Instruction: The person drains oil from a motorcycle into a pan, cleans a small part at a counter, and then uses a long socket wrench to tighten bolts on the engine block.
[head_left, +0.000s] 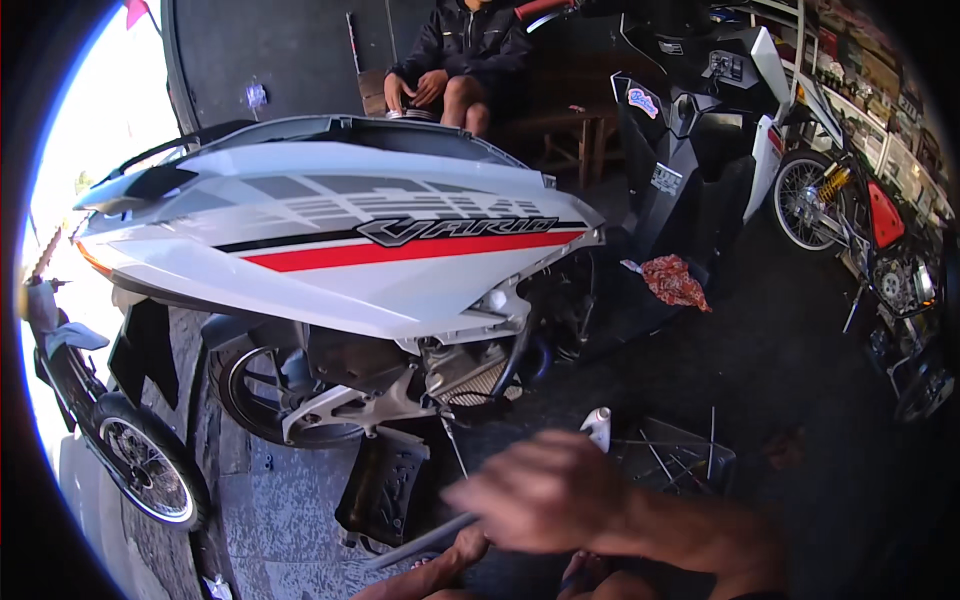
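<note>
A white scooter (330,290) with a red stripe stands across the middle, its lower engine area (475,370) exposed. Below that, my right hand (550,490) is raised at the bottom centre, smeared by motion. Its fingers look curled, but what they hold, if anything, is unclear. Partly behind it, my left hand (468,543) is low beside a grey curved bar (425,541); its fingers are mostly hidden. Between the engine and my right hand runs a thin metal rod (454,445). To the left, a black moulded cover (385,485) lies on the floor.
A tray (690,470) with several thin rods and a white bottle-like object (597,425) lie right of my hands. A red patterned rag (675,283) rests on the scooter's footboard. Other motorcycles stand left and right. A person (460,60) sits behind the scooter.
</note>
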